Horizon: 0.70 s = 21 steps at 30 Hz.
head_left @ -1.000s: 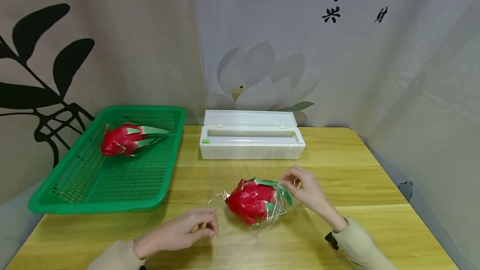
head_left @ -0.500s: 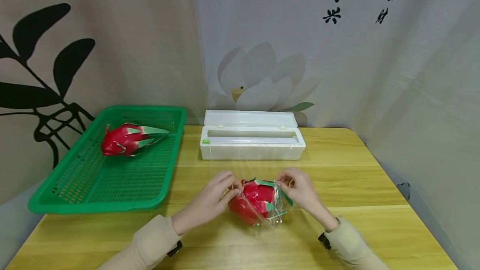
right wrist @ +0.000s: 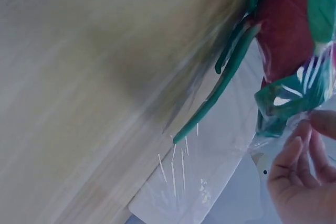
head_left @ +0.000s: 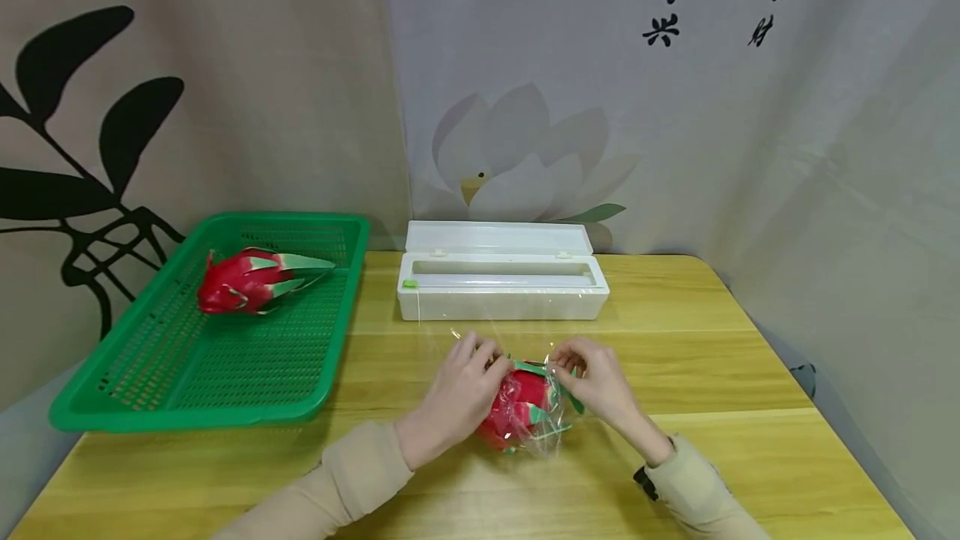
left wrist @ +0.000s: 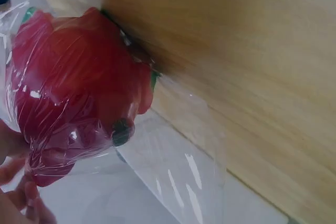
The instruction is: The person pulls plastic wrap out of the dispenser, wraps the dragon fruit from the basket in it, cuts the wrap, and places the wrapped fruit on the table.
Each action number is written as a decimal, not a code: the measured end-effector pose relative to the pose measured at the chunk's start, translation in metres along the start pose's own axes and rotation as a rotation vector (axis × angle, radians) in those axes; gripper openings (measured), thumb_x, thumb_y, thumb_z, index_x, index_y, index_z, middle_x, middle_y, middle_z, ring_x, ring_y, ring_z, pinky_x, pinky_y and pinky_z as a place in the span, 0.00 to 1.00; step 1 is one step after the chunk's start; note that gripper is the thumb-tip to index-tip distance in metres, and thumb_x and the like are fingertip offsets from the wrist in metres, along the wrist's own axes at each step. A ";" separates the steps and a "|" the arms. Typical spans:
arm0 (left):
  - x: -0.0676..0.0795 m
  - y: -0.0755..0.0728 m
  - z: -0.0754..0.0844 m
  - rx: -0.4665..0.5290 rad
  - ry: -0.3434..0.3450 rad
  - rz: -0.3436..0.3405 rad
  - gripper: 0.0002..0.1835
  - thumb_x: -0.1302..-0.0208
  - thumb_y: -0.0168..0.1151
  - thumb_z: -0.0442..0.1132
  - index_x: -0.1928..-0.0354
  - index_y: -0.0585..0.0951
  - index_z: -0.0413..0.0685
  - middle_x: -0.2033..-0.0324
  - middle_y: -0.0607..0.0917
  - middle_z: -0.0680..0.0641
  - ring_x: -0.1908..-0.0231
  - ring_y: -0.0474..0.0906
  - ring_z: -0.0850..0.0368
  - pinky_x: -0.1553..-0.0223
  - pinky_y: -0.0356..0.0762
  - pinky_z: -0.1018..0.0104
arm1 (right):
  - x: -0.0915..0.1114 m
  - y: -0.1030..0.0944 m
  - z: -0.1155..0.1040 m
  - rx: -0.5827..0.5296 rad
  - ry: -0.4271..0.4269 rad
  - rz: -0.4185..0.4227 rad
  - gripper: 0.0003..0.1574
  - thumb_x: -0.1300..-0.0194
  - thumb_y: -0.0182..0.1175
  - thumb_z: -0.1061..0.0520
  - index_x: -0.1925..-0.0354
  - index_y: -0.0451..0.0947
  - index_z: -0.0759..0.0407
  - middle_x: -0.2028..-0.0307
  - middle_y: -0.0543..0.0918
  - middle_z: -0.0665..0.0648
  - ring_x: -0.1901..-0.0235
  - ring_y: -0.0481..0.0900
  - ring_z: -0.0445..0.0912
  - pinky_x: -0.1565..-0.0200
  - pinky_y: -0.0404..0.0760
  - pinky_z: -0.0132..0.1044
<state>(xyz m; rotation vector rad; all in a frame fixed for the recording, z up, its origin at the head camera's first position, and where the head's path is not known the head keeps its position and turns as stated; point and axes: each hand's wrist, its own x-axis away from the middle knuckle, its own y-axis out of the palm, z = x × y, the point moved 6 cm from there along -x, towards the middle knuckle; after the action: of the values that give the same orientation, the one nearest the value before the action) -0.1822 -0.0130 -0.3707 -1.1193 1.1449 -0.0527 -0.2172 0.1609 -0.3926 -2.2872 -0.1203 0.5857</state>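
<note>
A red dragon fruit with green scales lies on the wooden table, under clear cling film. My left hand reaches over the fruit's left end and pinches the film; in the left wrist view the film is drawn tight in creases toward the fingers. At the leafy right end, my right hand holds gathered film between thumb and fingertips, close by the green scales. Part of the fruit is hidden behind the left hand.
Behind the fruit stands a white cling film box, lid raised, with film running from its front toward the fruit. To the left, a green basket holds another dragon fruit. A printed curtain hangs behind the table.
My left hand has come from the table at lower left, up and right onto the fruit, drawing film over its left end. The right hand has shifted slightly left.
</note>
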 end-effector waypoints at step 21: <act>0.044 -0.001 0.004 -0.061 0.120 -0.312 0.35 0.39 0.56 0.62 0.31 0.66 0.59 0.32 0.69 0.51 0.29 0.56 0.41 0.39 0.60 0.32 | 0.038 -0.001 -0.018 0.333 -0.637 -0.211 0.34 0.40 0.62 0.41 0.37 0.71 0.48 0.44 0.78 0.60 0.48 0.79 0.52 0.50 0.81 0.47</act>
<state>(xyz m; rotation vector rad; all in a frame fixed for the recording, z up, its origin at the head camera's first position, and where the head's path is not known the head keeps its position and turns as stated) -0.1578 -0.0346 -0.3999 -1.3565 1.0744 -0.3327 -0.1751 0.1594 -0.3952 -1.6761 -0.5227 1.1097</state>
